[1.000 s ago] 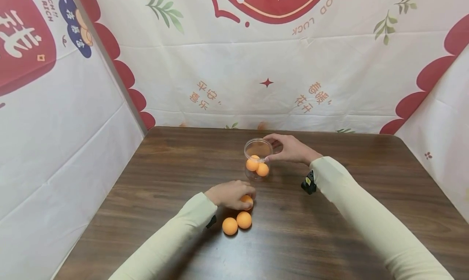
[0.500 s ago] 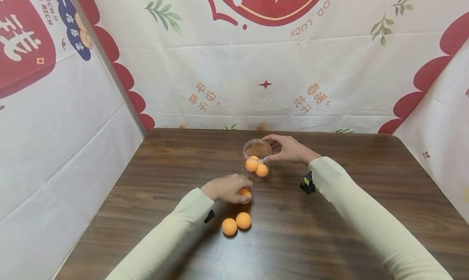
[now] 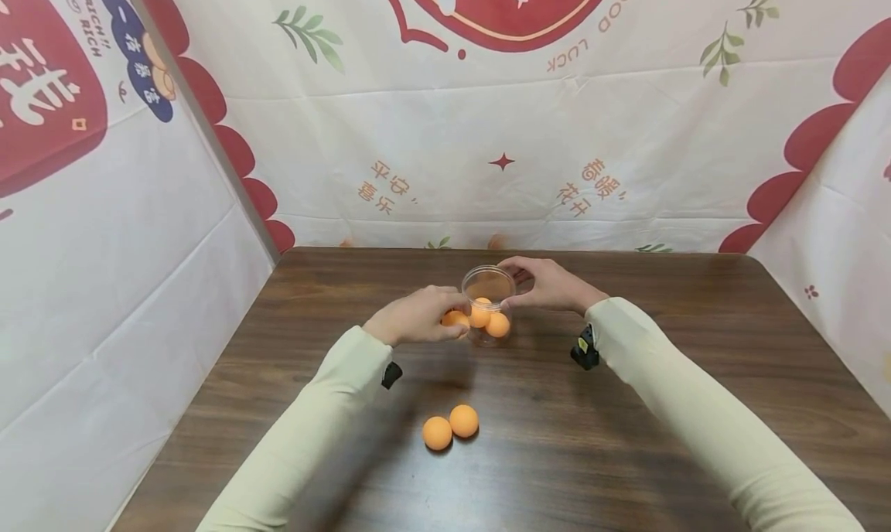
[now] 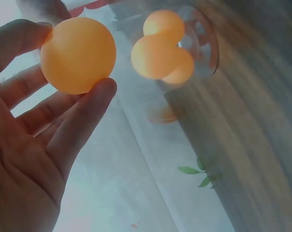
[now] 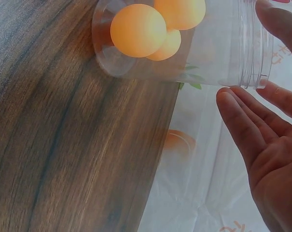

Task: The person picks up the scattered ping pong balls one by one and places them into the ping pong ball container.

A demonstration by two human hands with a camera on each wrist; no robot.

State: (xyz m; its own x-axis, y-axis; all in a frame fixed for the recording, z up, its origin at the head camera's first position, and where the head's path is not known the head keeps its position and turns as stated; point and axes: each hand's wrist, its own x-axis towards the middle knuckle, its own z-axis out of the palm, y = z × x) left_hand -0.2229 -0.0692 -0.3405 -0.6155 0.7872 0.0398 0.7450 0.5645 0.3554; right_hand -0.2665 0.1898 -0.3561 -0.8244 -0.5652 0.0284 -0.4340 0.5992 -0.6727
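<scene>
My left hand [image 3: 420, 315] pinches an orange ping-pong ball [image 4: 78, 55] between thumb and fingertips, raised beside the clear plastic jar [image 5: 216, 48]. The jar stands upright and lidless near the back of the table, its mouth facing up. Inside it lie 3 orange balls [image 5: 138, 30], gathered at the bottom. From the right, my right hand [image 3: 550, 284] holds the jar near its threaded rim, thumb on one side and fingers on the other. Closer to the front, two more orange balls [image 3: 437, 433] sit side by side on the table.
The brown wood-grain table [image 3: 592, 439] reaches back to a white printed cloth [image 3: 445, 130] hanging behind it. More cloth hangs at the left and right sides. A small black device [image 3: 586, 348] is strapped below the right wrist.
My left hand has picked up the ball from the table and moved it up and away from me to the jar's left side. My right hand stays at the jar.
</scene>
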